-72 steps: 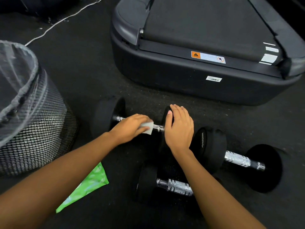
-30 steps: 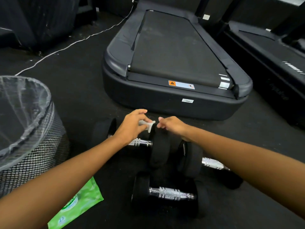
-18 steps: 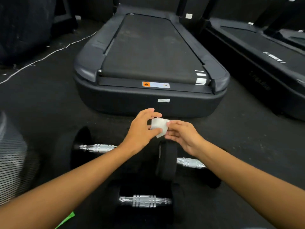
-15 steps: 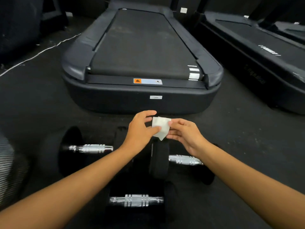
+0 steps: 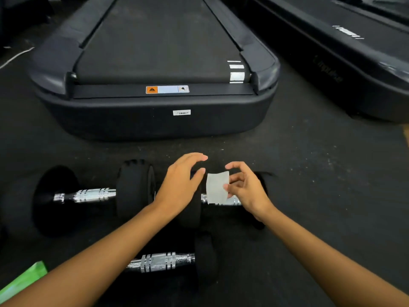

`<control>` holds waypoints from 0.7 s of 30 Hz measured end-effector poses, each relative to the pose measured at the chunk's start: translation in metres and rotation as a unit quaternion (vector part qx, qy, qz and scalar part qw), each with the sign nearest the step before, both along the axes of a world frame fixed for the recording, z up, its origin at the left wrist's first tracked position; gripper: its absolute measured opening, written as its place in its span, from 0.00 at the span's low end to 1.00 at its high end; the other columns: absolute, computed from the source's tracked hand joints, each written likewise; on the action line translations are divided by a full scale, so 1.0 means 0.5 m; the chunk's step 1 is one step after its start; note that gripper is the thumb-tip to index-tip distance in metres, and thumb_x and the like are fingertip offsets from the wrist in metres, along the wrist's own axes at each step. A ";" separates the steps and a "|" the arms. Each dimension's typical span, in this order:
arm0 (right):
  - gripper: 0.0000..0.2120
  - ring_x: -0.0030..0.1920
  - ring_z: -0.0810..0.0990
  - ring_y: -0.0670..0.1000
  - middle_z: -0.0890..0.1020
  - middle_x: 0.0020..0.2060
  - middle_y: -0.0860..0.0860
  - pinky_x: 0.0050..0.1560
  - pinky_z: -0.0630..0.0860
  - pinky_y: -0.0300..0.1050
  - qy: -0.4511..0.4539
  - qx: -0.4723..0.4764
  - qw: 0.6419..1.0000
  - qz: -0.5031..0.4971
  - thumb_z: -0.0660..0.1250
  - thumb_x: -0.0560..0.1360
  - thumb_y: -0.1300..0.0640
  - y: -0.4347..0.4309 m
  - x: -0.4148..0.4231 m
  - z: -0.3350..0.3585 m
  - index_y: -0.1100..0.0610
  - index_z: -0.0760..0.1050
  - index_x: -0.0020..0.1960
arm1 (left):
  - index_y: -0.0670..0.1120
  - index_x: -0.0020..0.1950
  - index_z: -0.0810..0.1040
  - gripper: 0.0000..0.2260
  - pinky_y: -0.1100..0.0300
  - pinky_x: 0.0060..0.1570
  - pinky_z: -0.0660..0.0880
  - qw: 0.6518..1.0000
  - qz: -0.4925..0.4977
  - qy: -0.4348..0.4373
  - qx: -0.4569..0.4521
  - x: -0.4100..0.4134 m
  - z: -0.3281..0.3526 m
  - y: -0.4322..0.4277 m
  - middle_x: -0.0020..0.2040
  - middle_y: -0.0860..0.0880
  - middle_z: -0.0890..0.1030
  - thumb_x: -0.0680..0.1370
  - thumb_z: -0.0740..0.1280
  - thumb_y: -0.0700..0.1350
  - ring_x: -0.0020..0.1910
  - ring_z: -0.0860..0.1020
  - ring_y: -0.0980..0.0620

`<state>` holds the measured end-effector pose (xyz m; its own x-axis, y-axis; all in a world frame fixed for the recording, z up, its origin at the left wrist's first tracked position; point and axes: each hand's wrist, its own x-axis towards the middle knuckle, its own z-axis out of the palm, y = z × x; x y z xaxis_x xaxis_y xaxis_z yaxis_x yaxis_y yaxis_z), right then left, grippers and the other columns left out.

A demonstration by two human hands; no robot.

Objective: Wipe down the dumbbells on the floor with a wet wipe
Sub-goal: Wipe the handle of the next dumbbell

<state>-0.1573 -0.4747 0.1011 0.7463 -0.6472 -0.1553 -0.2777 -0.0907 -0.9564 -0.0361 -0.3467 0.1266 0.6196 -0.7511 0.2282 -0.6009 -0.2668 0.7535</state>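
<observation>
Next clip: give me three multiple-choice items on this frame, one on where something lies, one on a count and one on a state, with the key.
1. The green packet lies at: A) the lower left of the view; B) the upper right; C) the centre.
2. How many chrome dumbbell handles show? A) one; B) three; C) six.
3. The white wipe is: A) lying on the floor; B) pinched by the right hand; C) inside the packet.
Key: 1 A, only its corner shows at the lower left edge. 2 B, two lie in a row and one lies nearer the camera. 3 B, its fingers pinch the wipe's right edge, while the left hand is open beside it.
</observation>
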 end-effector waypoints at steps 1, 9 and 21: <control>0.18 0.33 0.75 0.50 0.74 0.39 0.58 0.32 0.76 0.37 0.018 -0.018 1.000 0.000 0.64 0.73 0.73 0.002 0.004 -0.016 0.54 0.71 0.55 | 0.49 0.64 0.75 0.14 0.76 0.60 0.59 0.999 -0.008 -0.030 0.014 0.004 -0.010 0.003 0.62 0.55 0.74 0.79 0.63 0.42 0.62 0.69 0.60; 0.12 0.49 0.68 0.45 0.76 0.48 0.50 0.47 0.62 0.29 0.137 -0.326 0.933 0.062 0.62 0.77 0.65 0.023 0.038 -0.105 0.56 0.77 0.57 | 0.41 0.73 0.60 0.26 0.57 0.70 0.45 0.971 -0.031 -0.198 0.129 -0.004 -0.093 0.001 0.74 0.45 0.61 0.80 0.42 0.53 0.74 0.55 0.50; 0.19 0.52 0.74 0.50 0.79 0.48 0.48 0.66 0.60 0.50 0.155 -0.537 0.821 0.118 0.52 0.77 0.50 0.044 0.025 -0.154 0.53 0.75 0.61 | 0.41 0.72 0.63 0.19 0.61 0.70 0.46 0.989 0.001 -0.118 0.091 -0.010 -0.127 -0.002 0.72 0.45 0.66 0.82 0.52 0.46 0.74 0.57 0.51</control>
